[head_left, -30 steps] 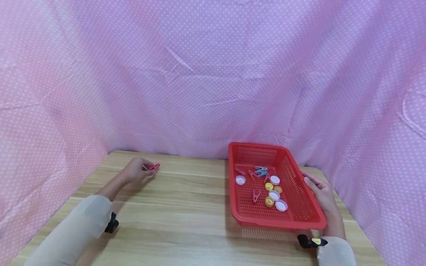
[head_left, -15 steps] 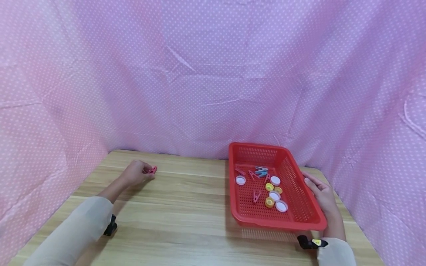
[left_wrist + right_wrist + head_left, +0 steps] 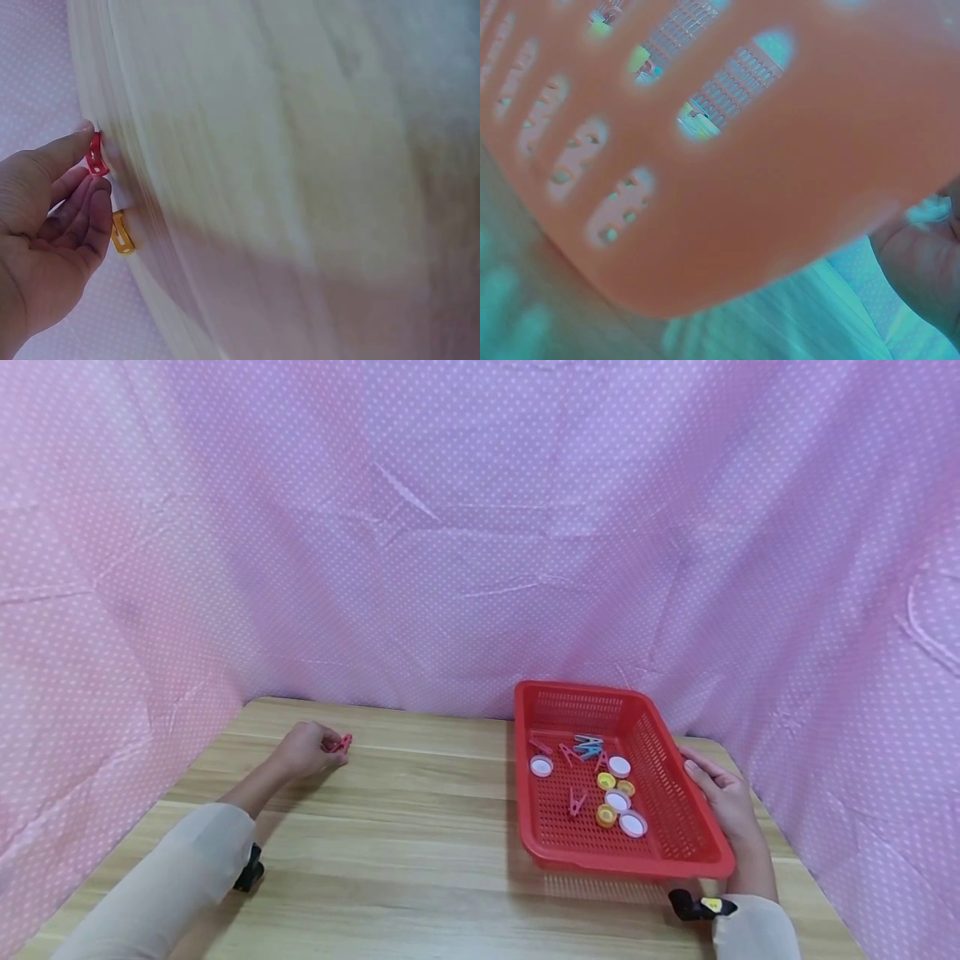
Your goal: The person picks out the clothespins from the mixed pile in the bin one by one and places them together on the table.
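Note:
In the head view my left hand [image 3: 305,749] is over the back left of the wooden table. It pinches a pinkish-red clothespin [image 3: 343,743] between thumb and fingers; the left wrist view shows this clothespin [image 3: 96,155] at the fingertips. Just past those fingers a yellow-orange clip [image 3: 121,232] shows, partly behind them. My right hand [image 3: 726,802] grips the right rim of a red plastic basket [image 3: 528,814], thumb over the edge. Inside lie pink clothespins [image 3: 577,802], blue clothespins [image 3: 588,748], white round caps [image 3: 632,824] and yellow caps [image 3: 606,816].
The wooden table [image 3: 390,835] stretches between the left hand and the basket. Behind it and at both sides hangs a pink dotted cloth [image 3: 450,568]. Black wrist cameras [image 3: 250,868] sit on both forearms. The basket's slotted wall [image 3: 780,202] fills most of the right wrist view.
My left hand and the pinched clothespin shifted slightly left and down over the first half second, and the clothespin turned more upright. The right hand and basket stay nearly still.

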Tool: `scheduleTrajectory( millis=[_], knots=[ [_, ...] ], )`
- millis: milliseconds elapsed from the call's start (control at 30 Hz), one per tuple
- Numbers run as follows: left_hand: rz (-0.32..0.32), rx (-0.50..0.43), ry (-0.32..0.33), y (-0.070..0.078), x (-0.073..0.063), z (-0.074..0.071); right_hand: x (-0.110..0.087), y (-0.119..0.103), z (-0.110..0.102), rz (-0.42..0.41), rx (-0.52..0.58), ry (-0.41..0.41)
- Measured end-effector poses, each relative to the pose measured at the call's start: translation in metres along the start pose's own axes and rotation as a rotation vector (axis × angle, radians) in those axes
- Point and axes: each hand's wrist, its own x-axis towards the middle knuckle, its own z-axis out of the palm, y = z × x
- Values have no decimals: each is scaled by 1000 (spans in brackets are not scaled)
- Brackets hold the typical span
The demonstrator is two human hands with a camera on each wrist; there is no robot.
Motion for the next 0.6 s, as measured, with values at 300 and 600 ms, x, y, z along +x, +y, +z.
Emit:
scheduleTrajectory(
  millis=[300, 600],
  knots=[
    [49, 21, 25, 12, 8, -9, 0, 2, -1, -15, 4, -12],
    [53, -78, -27, 33, 24, -10, -1, -1, 1, -4, 6, -14]
  ],
)
